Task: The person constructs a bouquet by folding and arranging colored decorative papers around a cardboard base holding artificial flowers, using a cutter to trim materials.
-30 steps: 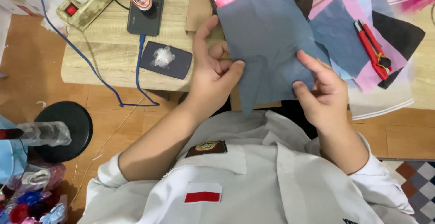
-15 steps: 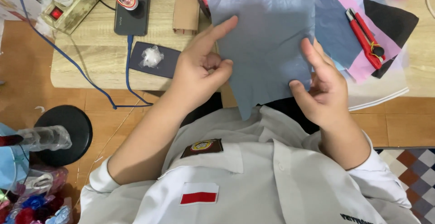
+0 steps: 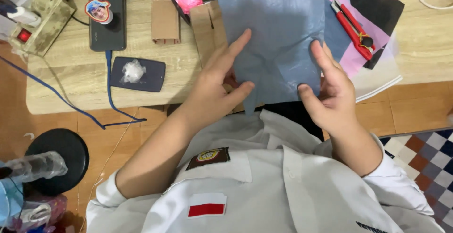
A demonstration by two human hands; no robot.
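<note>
blue-grey paper sheet [image 3: 278, 39], thin and slightly crinkled like tissue, lies lengthwise over the near edge of a wooden table [image 3: 75, 79], its lower end tapering to a point above the person's white shirt. a faint crease runs down its middle, so folding seems begun but far from finished; the sheet is mostly flat. left hand [image 3: 214, 89] presses on the sheet's left edge, index finger stretched out, thumb tucked under the paper. right hand [image 3: 330, 91] pinches the right edge between thumb and fingers. just beside lie pink, blue and black paper sheets [image 3: 363, 30] with a red utility knife [image 3: 351, 28] on top. further left sit a dark phone [image 3: 107, 13] and a power strip [image 3: 40, 20].
</note>
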